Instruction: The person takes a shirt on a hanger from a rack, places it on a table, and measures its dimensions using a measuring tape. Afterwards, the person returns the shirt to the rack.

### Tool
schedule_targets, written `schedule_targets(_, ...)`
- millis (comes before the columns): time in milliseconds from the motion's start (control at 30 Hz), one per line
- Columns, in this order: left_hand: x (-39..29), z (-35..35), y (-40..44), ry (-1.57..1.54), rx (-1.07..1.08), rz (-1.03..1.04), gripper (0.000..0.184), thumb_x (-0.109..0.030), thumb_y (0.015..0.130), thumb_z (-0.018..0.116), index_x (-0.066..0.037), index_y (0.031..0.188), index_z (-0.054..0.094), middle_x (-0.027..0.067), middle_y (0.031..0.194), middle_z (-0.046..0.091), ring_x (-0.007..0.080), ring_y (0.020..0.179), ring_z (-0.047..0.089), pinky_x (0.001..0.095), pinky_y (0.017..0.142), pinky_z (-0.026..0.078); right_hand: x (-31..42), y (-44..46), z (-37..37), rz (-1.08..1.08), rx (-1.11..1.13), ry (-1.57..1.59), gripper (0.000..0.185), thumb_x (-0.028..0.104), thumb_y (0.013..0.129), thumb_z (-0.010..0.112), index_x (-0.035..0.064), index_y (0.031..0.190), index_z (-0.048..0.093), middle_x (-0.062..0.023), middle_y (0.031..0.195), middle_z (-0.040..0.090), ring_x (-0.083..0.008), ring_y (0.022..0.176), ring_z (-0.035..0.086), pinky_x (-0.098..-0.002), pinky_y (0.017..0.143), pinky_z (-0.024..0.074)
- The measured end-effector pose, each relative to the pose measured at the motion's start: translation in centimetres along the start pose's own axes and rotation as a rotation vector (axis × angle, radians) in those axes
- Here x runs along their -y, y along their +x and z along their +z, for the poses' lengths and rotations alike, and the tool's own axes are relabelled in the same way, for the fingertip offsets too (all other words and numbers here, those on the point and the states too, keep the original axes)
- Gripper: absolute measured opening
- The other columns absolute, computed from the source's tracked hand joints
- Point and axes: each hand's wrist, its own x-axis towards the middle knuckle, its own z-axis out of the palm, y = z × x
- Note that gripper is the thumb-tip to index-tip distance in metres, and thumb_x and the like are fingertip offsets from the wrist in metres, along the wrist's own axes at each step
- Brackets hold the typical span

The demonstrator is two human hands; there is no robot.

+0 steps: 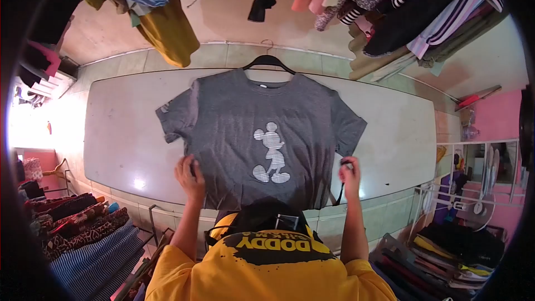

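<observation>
A grey short-sleeved T-shirt (231, 128) with a striped white mouse-figure print lies spread out, front up, on a long white table. Its neck is on a black hanger (270, 62) with a metal hook, and the collar faces away from me. My left hand (190, 178) is at the shirt's left side edge below the sleeve, fingers closed on the grey cloth. On the other side, my right hand (349, 177) is closed below the right sleeve, just off the shirt's edge. Something small and dark shows at its fingers, too small to name, and a thin black strip hangs beside it.
The white table (122, 134) reaches out to both sides. Clothes (170, 28) hang along the far wall above it. Folded patterned garments (89, 228) are at lower left, and stacked clothes (457, 245) with a white rack (473, 189) at right.
</observation>
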Motion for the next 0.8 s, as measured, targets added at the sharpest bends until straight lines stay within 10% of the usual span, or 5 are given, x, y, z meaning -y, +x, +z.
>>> schedule_targets(133,-5.6,-0.9,-0.5,-0.553,0.517,-0.084,0.018,-0.007,0.078,0.061,-0.003,0.095,0.063,0.0112,0.086,0.061,0.021,0.08,0.059,0.0304,0.071,0.047,1.5,-2.7,9.4,-0.055,0.541,-0.108,0.021,0.003,0.079,0.056,0.0053,0.099,0.049,-0.0037,0.086,0.056,-0.01,0.077,0.055,-0.0241,0.07,0.0437)
schedule_targets(333,-7.6,1.9,-1.4,-1.068,0.994,-0.585,0.015,-0.009,0.082,0.06,0.004,0.09,0.064,0.0063,0.085,0.064,0.0107,0.075,0.059,0.0234,0.068,0.048,0.5,-1.9,18.8,-0.304,0.76,-0.314,0.026,0.02,0.079,0.056,0.0042,0.095,0.043,-0.0121,0.082,0.056,-0.0265,0.076,0.059,-0.0339,0.068,0.0451)
schedule_targets(500,-5.7,2.2,-1.3,-1.096,0.702,-0.535,0.009,-0.003,0.076,0.064,0.003,0.083,0.066,0.0049,0.081,0.065,0.0106,0.071,0.059,0.0226,0.067,0.048,1.0,-1.6,19.8,-0.286,0.741,-0.42,0.032,0.029,0.078,0.061,0.0061,0.093,0.044,-0.0115,0.077,0.057,-0.0268,0.073,0.06,-0.0348,0.064,0.0455)
schedule_targets(600,-1.9,2.4,1.4,-0.469,0.007,-0.078,0.007,-0.008,0.07,0.068,-0.005,0.076,0.068,0.0059,0.073,0.064,0.0168,0.068,0.058,0.0276,0.063,0.045,1.5,-0.8,18.6,-0.3,0.592,-0.479,0.035,0.035,0.075,0.066,0.0075,0.087,0.047,-0.0083,0.071,0.058,-0.0227,0.065,0.06,-0.0328,0.057,0.0451)
schedule_targets(800,3.3,3.8,4.4,-0.356,-0.209,-0.454,0.007,-0.014,0.072,0.068,-0.01,0.078,0.068,0.0068,0.067,0.062,0.0179,0.062,0.056,0.0288,0.06,0.044,1.3,0.4,15.3,-0.322,0.46,-0.457,0.023,0.022,0.075,0.065,0.0073,0.089,0.054,-0.0076,0.073,0.06,-0.0218,0.067,0.061,-0.0304,0.061,0.046)
